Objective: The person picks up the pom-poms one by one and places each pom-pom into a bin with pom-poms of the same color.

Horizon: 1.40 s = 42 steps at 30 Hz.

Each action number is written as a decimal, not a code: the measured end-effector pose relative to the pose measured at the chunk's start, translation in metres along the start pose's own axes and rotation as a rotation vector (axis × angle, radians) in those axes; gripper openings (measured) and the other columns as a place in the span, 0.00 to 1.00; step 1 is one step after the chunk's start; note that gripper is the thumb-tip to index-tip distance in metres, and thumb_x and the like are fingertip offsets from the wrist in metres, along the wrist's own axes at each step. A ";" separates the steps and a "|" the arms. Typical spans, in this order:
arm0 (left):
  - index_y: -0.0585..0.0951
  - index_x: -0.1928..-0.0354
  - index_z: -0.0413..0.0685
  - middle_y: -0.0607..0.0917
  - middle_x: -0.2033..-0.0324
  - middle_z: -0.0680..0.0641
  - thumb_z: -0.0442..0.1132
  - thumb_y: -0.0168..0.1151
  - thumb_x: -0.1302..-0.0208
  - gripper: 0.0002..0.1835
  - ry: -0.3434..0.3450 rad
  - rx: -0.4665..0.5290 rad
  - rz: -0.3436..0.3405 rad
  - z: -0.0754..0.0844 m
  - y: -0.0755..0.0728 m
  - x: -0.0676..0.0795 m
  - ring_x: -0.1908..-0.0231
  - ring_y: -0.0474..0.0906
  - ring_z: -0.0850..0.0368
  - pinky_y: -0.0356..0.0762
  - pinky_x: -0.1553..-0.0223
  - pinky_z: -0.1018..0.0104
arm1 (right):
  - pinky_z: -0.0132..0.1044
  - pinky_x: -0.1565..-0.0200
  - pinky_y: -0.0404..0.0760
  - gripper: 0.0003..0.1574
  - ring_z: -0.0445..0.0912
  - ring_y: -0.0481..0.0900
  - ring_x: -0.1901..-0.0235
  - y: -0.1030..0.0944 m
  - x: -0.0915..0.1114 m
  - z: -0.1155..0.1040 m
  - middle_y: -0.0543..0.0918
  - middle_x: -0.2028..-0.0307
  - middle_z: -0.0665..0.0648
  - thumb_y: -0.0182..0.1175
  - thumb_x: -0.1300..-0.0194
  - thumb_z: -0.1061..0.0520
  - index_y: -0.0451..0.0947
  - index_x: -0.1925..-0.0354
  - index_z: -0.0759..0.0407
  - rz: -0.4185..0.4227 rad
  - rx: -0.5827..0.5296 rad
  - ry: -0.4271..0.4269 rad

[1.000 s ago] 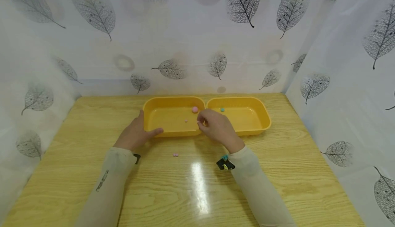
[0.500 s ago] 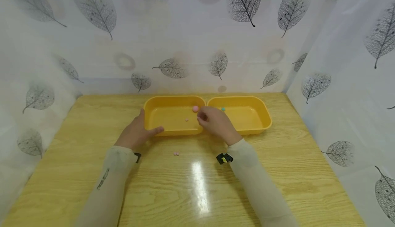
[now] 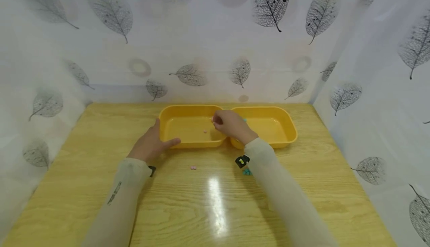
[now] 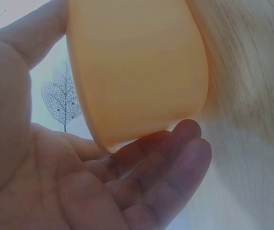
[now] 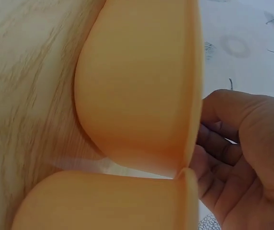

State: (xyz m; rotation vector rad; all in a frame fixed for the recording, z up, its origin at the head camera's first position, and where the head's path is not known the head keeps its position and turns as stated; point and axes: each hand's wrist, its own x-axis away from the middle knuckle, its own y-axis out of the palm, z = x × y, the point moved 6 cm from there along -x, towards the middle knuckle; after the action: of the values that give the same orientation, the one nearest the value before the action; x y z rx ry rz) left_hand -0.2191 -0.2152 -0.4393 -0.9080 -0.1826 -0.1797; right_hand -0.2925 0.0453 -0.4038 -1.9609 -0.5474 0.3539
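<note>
Two yellow plastic trays stand side by side: the left tray (image 3: 188, 144) and the right tray (image 3: 285, 138). My left hand (image 3: 150, 142) grips the left tray's outer end, thumb along the front rim and fingers on the end wall (image 4: 142, 62). Over the inner end of the left tray, my right hand (image 3: 231, 124) has curled fingers pinched together. A bit of pink ball (image 3: 212, 119) shows at its fingertips; the rest is hidden. In the right wrist view that hand (image 5: 247, 148) is partly behind the rim. A tiny pink ball (image 3: 205, 131) lies in the left tray.
Two small pink balls (image 3: 193, 168) lie on the wooden table (image 3: 174, 209) in front of the trays. Several turquoise balls (image 3: 247, 172) sit beside the right wrist. One turquoise ball (image 3: 245, 120) in the right tray is partly hidden. A leaf-patterned curtain (image 3: 201, 34) surrounds the table.
My right hand has moved away from me and slightly left, covering most of the larger pink ball. The turquoise group by the wrist is uncovered more. The left hand keeps its hold.
</note>
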 end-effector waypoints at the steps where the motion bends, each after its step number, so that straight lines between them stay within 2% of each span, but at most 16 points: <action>1: 0.34 0.17 0.44 0.65 0.27 0.30 0.72 0.64 0.38 0.67 0.005 0.002 0.001 0.000 0.000 0.000 0.39 0.73 0.38 0.68 0.35 0.37 | 0.42 0.53 0.81 0.05 0.48 0.81 0.60 0.001 -0.002 0.001 0.86 0.60 0.53 0.62 0.27 0.57 0.82 0.55 0.56 -0.008 0.004 0.001; 4: 0.36 0.17 0.44 0.68 0.29 0.30 0.71 0.65 0.38 0.66 0.010 0.002 0.004 0.001 0.001 -0.001 0.42 0.74 0.39 0.70 0.37 0.37 | 0.43 0.55 0.81 0.05 0.48 0.80 0.61 0.005 -0.010 0.003 0.85 0.60 0.53 0.61 0.28 0.58 0.82 0.56 0.55 -0.025 0.034 0.000; 14: 0.37 0.17 0.45 0.69 0.30 0.32 0.71 0.66 0.38 0.66 -0.001 0.014 0.005 -0.001 0.000 -0.003 0.42 0.74 0.40 0.70 0.36 0.38 | 0.45 0.53 0.80 0.06 0.49 0.80 0.60 0.015 -0.032 0.003 0.86 0.58 0.53 0.61 0.31 0.60 0.81 0.57 0.54 -0.066 0.148 -0.019; 23: 0.35 0.17 0.45 0.68 0.29 0.31 0.71 0.66 0.38 0.67 -0.011 0.013 0.011 0.000 0.000 -0.001 0.42 0.74 0.40 0.70 0.36 0.39 | 0.44 0.50 0.80 0.07 0.49 0.79 0.58 0.028 -0.041 0.008 0.85 0.57 0.54 0.63 0.33 0.61 0.81 0.56 0.55 -0.155 0.175 -0.020; 30: 0.37 0.17 0.46 0.71 0.33 0.33 0.71 0.66 0.38 0.66 -0.012 0.016 0.018 0.002 -0.002 0.001 0.48 0.75 0.42 0.73 0.42 0.42 | 0.43 0.51 0.77 0.03 0.47 0.77 0.60 0.037 -0.042 0.008 0.84 0.59 0.51 0.63 0.28 0.55 0.82 0.58 0.51 -0.196 0.176 -0.055; 37: 0.36 0.17 0.46 0.71 0.33 0.33 0.72 0.65 0.39 0.67 -0.022 0.016 0.009 0.001 -0.002 0.000 0.48 0.74 0.42 0.73 0.42 0.43 | 0.42 0.57 0.75 0.11 0.46 0.76 0.65 0.044 -0.045 0.010 0.83 0.66 0.49 0.66 0.29 0.46 0.82 0.66 0.49 -0.187 0.255 -0.109; 42: 0.39 0.17 0.47 0.72 0.35 0.35 0.71 0.66 0.39 0.65 -0.018 0.025 0.013 0.001 -0.001 0.000 0.48 0.74 0.43 0.73 0.42 0.43 | 0.41 0.59 0.76 0.11 0.44 0.76 0.67 0.046 -0.046 0.010 0.84 0.67 0.47 0.66 0.29 0.45 0.83 0.67 0.48 -0.192 0.299 -0.111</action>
State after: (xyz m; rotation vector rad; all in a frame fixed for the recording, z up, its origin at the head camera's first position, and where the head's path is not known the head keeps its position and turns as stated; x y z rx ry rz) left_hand -0.2197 -0.2151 -0.4379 -0.8858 -0.1952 -0.1571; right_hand -0.3257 0.0118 -0.4493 -1.5942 -0.7065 0.4003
